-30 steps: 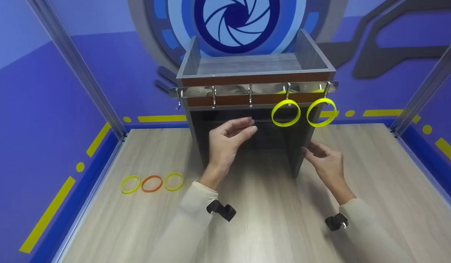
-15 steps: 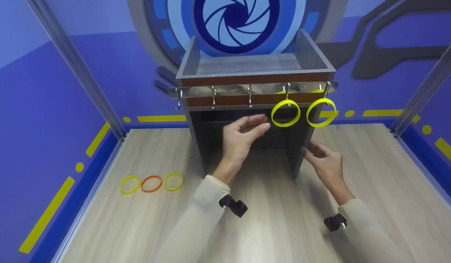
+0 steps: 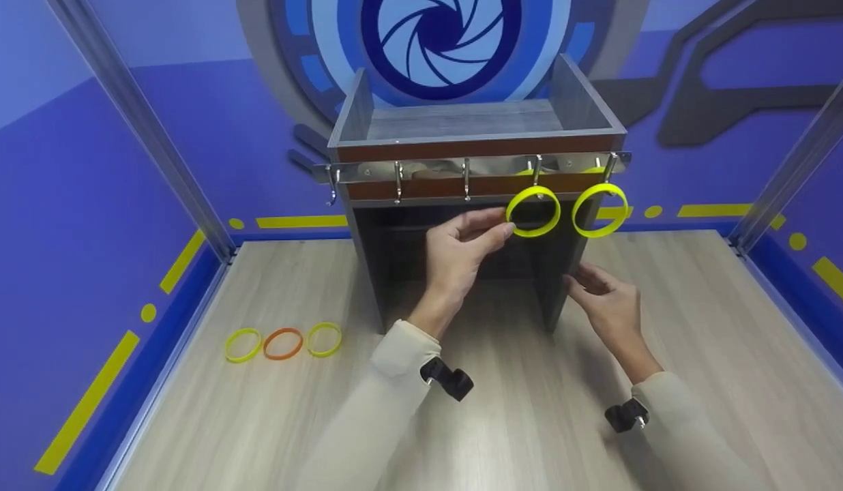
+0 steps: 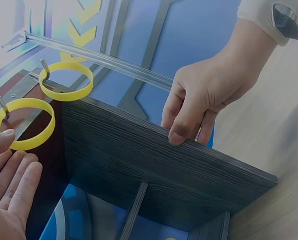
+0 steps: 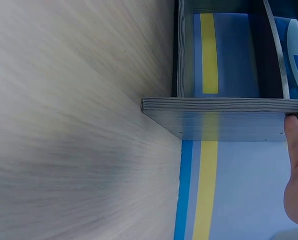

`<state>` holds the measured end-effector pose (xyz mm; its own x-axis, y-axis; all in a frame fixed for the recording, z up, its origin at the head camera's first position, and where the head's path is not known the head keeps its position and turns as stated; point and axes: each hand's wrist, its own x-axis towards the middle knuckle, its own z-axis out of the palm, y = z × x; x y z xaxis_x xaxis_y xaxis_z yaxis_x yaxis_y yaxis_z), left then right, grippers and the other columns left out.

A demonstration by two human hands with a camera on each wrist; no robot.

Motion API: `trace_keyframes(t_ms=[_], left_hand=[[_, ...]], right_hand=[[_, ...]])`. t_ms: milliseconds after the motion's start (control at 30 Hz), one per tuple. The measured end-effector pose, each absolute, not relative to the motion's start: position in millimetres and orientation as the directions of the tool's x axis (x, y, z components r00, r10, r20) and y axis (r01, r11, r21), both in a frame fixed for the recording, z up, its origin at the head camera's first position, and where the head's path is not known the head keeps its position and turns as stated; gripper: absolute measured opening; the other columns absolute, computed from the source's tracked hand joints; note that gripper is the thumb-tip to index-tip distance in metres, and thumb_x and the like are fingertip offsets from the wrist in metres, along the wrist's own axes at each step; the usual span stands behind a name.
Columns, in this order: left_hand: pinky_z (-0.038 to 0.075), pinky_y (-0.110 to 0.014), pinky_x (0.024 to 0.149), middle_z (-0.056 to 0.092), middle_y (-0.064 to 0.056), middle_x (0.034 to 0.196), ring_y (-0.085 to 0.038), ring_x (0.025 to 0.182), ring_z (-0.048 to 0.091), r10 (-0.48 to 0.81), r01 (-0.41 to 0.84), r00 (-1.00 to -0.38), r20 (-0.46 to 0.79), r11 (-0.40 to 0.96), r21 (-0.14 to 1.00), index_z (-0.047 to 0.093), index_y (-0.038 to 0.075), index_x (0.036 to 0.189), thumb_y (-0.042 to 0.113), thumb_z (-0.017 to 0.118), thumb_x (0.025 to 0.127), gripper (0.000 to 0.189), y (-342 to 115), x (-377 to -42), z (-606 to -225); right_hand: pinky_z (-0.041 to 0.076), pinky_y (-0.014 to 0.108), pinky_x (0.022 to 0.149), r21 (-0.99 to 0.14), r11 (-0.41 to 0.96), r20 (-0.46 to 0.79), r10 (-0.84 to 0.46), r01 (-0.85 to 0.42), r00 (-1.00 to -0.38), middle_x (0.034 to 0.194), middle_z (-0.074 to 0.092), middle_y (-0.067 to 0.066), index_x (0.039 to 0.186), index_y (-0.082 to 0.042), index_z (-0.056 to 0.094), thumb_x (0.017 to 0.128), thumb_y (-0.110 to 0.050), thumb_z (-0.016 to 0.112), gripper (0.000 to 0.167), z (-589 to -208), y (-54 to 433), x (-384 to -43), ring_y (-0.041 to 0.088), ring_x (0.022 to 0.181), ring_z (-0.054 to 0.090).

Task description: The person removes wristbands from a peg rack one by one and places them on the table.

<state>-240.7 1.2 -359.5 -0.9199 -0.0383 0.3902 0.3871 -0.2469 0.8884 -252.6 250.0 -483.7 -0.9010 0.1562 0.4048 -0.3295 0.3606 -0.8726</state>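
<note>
In the head view, two yellow wristbands hang from the two rightmost hooks of a metal hook rail (image 3: 432,170) on a grey wooden shelf unit. My left hand (image 3: 455,252) has thumb and forefinger at the left edge of the inner yellow wristband (image 3: 535,234), pinching it; its other fingers extend below in the left wrist view. Right of it hangs the outer yellow wristband (image 3: 601,233), apart from my hand. Lower down, my right hand (image 3: 612,307) grips the front edge of the unit's right side panel (image 4: 158,145), thumb on the inner face.
On the wooden table (image 3: 490,423) at left lie a yellow wristband (image 3: 229,349), an orange wristband (image 3: 283,356) and another yellow wristband (image 3: 324,353) in a row. Three hooks at the rail's left carry nothing. Blue printed walls enclose the back and sides.
My left hand has moved right and slightly up from below the middle hook to the inner hanging yellow wristband. My right hand stays on the side panel.
</note>
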Motion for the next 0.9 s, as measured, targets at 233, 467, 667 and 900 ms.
trace_keyframes(t_ms=[233, 467, 667, 900], left_hand=[[0.067, -0.04, 0.082, 0.079, -0.013, 0.098, -0.021, 0.083, 0.077, -0.033, 0.375, -0.923, 0.383, -0.293, 0.879, 0.078, -0.008, 0.106, -0.007, 0.086, 0.084, 0.023, 4.3, -240.3, -355.4], [0.067, -0.041, 0.083, 0.079, -0.014, 0.097, -0.027, 0.086, 0.078, -0.051, 0.361, -0.929, 0.365, -0.335, 0.87, 0.078, -0.008, 0.106, -0.007, 0.086, 0.085, 0.022, 5.6, -238.3, -349.7], [0.066, -0.041, 0.085, 0.078, -0.014, 0.1, -0.033, 0.091, 0.079, -0.055, 0.345, -0.936, 0.349, -0.356, 0.868, 0.079, -0.004, 0.107, -0.005, 0.086, 0.087, 0.021, 5.5, -235.3, -346.0], [0.066, -0.044, 0.087, 0.078, -0.017, 0.102, -0.032, 0.092, 0.079, -0.046, 0.323, -0.941, 0.335, -0.418, 0.849, 0.078, -0.005, 0.107, -0.006, 0.085, 0.087, 0.021, 1.5, -231.0, -344.1]], right_hand=[[0.059, 0.013, 0.084, -0.874, 0.345, 0.41, 0.141, -0.343, -0.901, 0.117, 0.077, 0.016, 0.123, 0.0, 0.077, 0.095, -0.014, 0.083, 0.032, -483.2, 249.7, -250.8, 0.005, 0.099, 0.074], [0.059, 0.013, 0.085, -0.877, 0.356, 0.393, 0.147, -0.323, -0.908, 0.117, 0.077, 0.016, 0.123, 0.001, 0.077, 0.096, -0.017, 0.082, 0.033, -482.8, 250.0, -250.7, 0.004, 0.099, 0.074], [0.059, 0.013, 0.085, -0.883, 0.349, 0.384, 0.15, -0.314, -0.911, 0.117, 0.077, 0.017, 0.124, 0.001, 0.077, 0.096, -0.017, 0.083, 0.034, -482.2, 249.8, -251.0, 0.006, 0.1, 0.074], [0.058, 0.013, 0.085, -0.889, 0.344, 0.367, 0.146, -0.3, -0.919, 0.12, 0.077, 0.014, 0.126, -0.002, 0.077, 0.096, -0.019, 0.083, 0.035, -481.5, 249.2, -250.6, 0.004, 0.101, 0.073]])
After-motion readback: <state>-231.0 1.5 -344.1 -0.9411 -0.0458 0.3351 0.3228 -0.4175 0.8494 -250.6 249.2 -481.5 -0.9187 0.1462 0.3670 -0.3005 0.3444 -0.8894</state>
